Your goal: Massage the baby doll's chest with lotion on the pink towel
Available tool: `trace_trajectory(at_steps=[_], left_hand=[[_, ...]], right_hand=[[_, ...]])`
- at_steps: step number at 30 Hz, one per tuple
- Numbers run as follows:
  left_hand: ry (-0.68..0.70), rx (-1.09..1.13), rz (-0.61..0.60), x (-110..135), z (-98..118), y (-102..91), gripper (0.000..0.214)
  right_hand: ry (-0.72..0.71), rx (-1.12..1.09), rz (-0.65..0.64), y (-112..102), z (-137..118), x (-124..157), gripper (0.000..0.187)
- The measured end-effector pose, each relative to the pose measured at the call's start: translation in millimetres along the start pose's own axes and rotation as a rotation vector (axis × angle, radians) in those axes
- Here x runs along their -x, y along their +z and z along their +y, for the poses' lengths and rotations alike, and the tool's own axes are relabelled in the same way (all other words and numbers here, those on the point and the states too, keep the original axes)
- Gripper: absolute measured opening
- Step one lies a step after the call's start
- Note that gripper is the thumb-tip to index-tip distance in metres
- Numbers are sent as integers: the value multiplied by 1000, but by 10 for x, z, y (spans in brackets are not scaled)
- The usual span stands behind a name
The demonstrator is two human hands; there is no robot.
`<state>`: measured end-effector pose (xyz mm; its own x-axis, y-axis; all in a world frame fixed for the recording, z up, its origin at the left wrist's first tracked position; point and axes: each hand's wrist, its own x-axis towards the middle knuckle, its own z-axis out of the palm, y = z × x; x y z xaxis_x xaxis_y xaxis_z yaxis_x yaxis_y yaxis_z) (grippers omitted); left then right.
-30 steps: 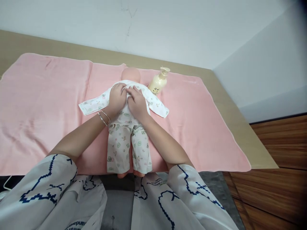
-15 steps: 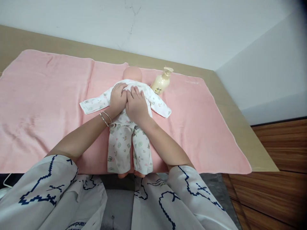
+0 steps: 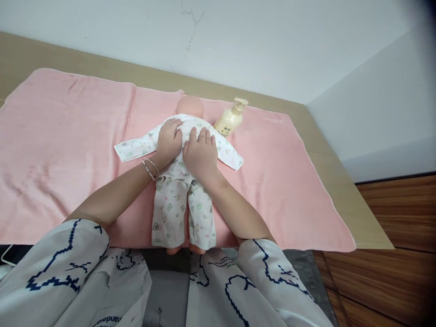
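A baby doll (image 3: 184, 168) in a white printed top and trousers lies on a pink blanket (image 3: 85, 131), its bare head at the far end and its feet at the near edge. Its face does not show. My left hand (image 3: 169, 141) rests on the left of the doll's upper body, fingers laid over the cloth. Beside it, my right hand (image 3: 201, 156) lies flat on the right of the torso with fingers spread. A small gap separates the two hands. Neither hand grips anything.
A cream pump bottle (image 3: 230, 119) stands on the blanket right of the doll's head. The blanket covers much of a light wooden table (image 3: 327, 154), which meets a white wall (image 3: 238, 45) at the back. Brown wood-grain panels (image 3: 391, 218) are at the lower right.
My right hand has slid a little right and toward me across the doll's torso, opening a gap between the hands. My left hand stays in place.
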<state>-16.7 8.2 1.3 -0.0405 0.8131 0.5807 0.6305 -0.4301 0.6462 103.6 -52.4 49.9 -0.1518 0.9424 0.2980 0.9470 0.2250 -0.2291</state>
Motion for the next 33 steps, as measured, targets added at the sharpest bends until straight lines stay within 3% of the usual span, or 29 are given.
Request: trace_trajectory(at_steps=[4,7,10,14,19,23,27,33], left_hand=[[-1,-3,-10,-5,-8,5,38],[-4,8,-8,-2,0,7,37],[-16,13,11,6,10,6,37],[-17,12,10,5,-7,2,37],[-39,-58,-22,-1,11,-13,32],[-78,-165,-78,91,243,-15,38],[-26,-157,-174,140,423,0,42],[-112,-120,-146,-109,103,-56,40]], right_hand=[[-245,-222,-34,111,435,-316,49],[-114,-303,109,187,711,-432,48],[41,-276,245,208,696,-350,46],[-3,-244,289,184,454,-208,42],[-153,-310,139,190,459,-297,44],[-42,-337,28,191,610,-416,51],[33,-252,-42,104,521,-371,56],[-22,-57,-173,-137,156,-61,60]])
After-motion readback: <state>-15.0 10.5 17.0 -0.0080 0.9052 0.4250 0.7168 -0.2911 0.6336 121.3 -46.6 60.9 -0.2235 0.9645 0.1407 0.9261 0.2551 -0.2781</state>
